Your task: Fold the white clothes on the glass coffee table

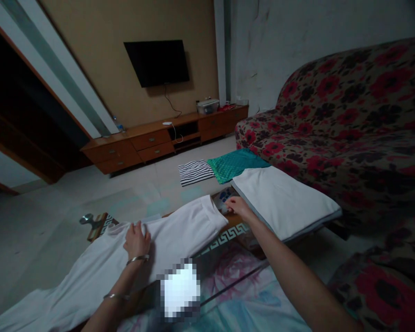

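A white garment [180, 230] lies stretched along the table, one end trailing off to the lower left. My left hand [137, 239] rests on it with the fingers slightly bent and apart on the cloth. Just past the garment's right end, my right hand [238, 206] is closed, its fingers curled together over the table; no cloth shows in it. A folded white cloth with a grey underside [283, 198] lies to the right of that hand. Beyond it are a folded green patterned cloth [237, 163] and a black-and-white striped cloth [195, 172].
The glass table has a key-pattern border [224, 236]. A blurred bright patch [180, 291] sits near its front edge. A flowered sofa [332, 120] stands on the right. Across the floor are a wooden TV cabinet [152, 140] and a wall-mounted television [159, 63].
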A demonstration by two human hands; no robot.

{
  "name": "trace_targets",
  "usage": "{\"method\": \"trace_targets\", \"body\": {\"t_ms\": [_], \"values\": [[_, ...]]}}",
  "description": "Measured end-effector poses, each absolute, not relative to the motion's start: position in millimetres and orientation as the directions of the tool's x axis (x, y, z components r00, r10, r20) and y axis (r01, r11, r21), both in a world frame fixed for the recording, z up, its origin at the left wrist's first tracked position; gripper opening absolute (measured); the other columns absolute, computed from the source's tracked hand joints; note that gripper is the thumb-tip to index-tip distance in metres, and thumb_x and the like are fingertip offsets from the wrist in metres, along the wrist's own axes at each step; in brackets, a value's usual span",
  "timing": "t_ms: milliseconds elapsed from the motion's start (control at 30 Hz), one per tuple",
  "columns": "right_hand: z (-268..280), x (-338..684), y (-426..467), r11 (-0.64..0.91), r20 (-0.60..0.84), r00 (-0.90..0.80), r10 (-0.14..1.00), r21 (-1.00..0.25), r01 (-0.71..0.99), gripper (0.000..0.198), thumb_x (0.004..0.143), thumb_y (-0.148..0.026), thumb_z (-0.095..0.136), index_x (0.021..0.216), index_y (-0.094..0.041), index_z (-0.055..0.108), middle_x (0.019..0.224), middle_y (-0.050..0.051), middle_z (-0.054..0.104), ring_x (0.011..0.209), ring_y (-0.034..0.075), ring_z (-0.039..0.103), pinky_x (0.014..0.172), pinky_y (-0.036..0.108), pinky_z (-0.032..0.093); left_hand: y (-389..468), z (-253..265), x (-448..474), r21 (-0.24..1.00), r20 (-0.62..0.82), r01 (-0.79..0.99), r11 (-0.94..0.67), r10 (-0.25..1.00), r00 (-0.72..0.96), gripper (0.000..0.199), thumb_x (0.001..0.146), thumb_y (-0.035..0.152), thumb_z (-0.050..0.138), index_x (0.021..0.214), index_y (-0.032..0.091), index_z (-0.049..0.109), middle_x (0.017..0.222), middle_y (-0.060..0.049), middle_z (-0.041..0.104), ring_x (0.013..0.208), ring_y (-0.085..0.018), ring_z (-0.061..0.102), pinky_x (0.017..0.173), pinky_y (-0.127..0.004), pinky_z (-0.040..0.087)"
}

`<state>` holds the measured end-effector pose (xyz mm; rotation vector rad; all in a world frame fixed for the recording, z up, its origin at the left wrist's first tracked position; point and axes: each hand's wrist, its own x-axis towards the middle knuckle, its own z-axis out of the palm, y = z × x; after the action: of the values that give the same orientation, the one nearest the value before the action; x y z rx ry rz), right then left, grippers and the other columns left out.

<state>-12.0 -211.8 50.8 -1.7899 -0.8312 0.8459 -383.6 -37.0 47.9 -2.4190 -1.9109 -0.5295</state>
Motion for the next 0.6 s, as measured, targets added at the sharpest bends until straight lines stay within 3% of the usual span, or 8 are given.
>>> {"method": "trace_targets", "body": {"t_ms": [67, 133, 400, 500, 600], "values": [[52.1, -16.4, -231.4, -0.364, -0.237, 0.461, 0.855, -0.908, 0.208, 0.021, 0.08, -0.021, 0.054, 0.065, -0.012, 0.064, 0.057, 0.003, 0.064, 0.044, 0.008, 0.051, 0.043, 0.016, 0.035, -47.3, 46.1, -364.6, 0.149, 0.266, 0.924, -0.352, 0.914, 0.305, 0.042, 0.093, 0.032, 0.038, 0.131, 0.018, 0.051, 0.145, -0.014, 0.038, 0.132, -0.029, 0.037, 0.102, -0.049, 0.036], [51.0, -29.2, -242.1, -0.394, -0.28, 0.394, 0.875, -0.885, 0.248, 0.021, 0.077, -0.023, 0.057, 0.06, -0.013, 0.063, 0.05, 0.001, 0.061, 0.039, 0.008, 0.047, 0.042, 0.017, 0.033, -53.6, 41.8, -350.6, 0.124, 0.239, 0.905, -0.406, 0.898, 0.37, 0.042, 0.095, 0.035, 0.032, 0.128, 0.021, 0.054, 0.145, -0.011, 0.04, 0.133, -0.026, 0.035, 0.103, -0.05, 0.034], [47.5, -38.0, -255.4, -0.428, -0.212, 0.437, 0.874, -0.76, 0.489, 0.012, 0.067, -0.017, 0.064, 0.056, -0.014, 0.06, 0.056, 0.0, 0.06, 0.059, 0.012, 0.055, 0.053, 0.02, 0.031, -50.7, 26.0, -341.1, 0.122, 0.115, 0.97, -0.213, 0.973, 0.199, 0.058, 0.095, 0.046, 0.023, 0.145, 0.017, 0.034, 0.15, -0.013, 0.033, 0.139, -0.03, 0.026, 0.107, -0.058, 0.024], [44.6, -41.2, -261.0, -0.465, -0.125, 0.517, 0.847, -0.646, 0.605, 0.012, 0.077, -0.027, 0.061, 0.077, -0.017, 0.067, 0.079, 0.006, 0.067, 0.075, 0.016, 0.061, 0.061, 0.022, 0.035, -54.6, 25.4, -340.2, 0.125, 0.109, 0.969, -0.214, 0.973, 0.201, 0.061, 0.094, 0.047, 0.024, 0.145, 0.013, 0.032, 0.151, -0.017, 0.029, 0.14, -0.033, 0.024, 0.106, -0.06, 0.023], [40.2, -59.2, -259.7, -0.502, -0.018, 0.583, 0.812, -0.531, 0.683, 0.032, 0.086, -0.042, 0.054, 0.103, -0.017, 0.064, 0.102, 0.014, 0.065, 0.089, 0.021, 0.062, 0.067, 0.025, 0.038, -58.0, 23.5, -340.2, 0.147, 0.113, 0.968, -0.202, 0.976, 0.186, 0.064, 0.094, 0.048, 0.026, 0.146, 0.012, 0.031, 0.151, -0.018, 0.028, 0.141, -0.032, 0.023, 0.108, -0.058, 0.022]]}}
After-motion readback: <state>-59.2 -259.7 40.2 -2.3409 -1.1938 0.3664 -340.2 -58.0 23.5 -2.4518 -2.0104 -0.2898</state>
